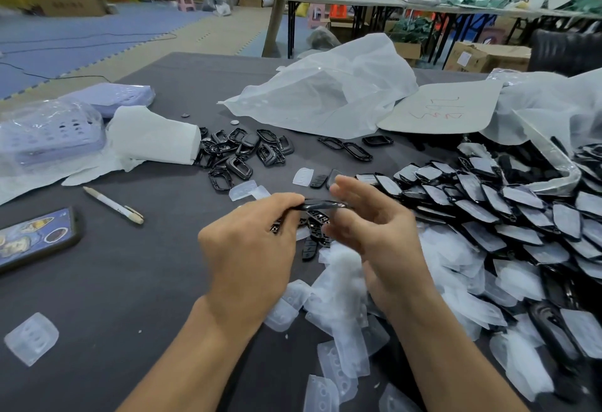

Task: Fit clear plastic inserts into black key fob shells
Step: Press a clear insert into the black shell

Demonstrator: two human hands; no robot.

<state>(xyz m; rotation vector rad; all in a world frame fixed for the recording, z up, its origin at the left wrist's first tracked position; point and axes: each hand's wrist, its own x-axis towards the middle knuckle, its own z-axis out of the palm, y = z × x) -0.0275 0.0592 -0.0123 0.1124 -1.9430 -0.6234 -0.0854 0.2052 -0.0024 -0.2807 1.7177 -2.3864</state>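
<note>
— Where is the shell point(322, 205)?
— In the air over the table point(136, 288), level and edge-on to the camera, between the two hands.
— Who has it?
— The left hand point(250, 242) pinches its left end between thumb and forefinger. The other fingers are curled underneath.
— And the right hand point(374, 226)?
— Its palm faces left and the shell's right end reaches it. The fingers look loosely spread, but the hand is blurred, so I cannot tell whether it grips.
— Is an insert in that shell?
— I cannot tell from this angle.
— Where are the inserts point(342, 284)?
— A loose clear heap lies under the wrists and runs to the near edge. A lone insert point(31, 343) lies well apart at the near left.
— Other shells?
— A big pile point(521, 216) on the right, overlapping in rows, pale faces up. A heap of black frames point(234, 154) lies beyond the hands, just beside a white paper roll point(153, 138).
— What is right below the held shell?
— A few small black pads point(317, 221) on the table.
— Anything else?
— A pen point(112, 204) and a phone point(35, 239) on the left, near each other but apart. At the far side there is a crumpled bag point(325, 99), with a card point(443, 108) bearing red writing beside it.
</note>
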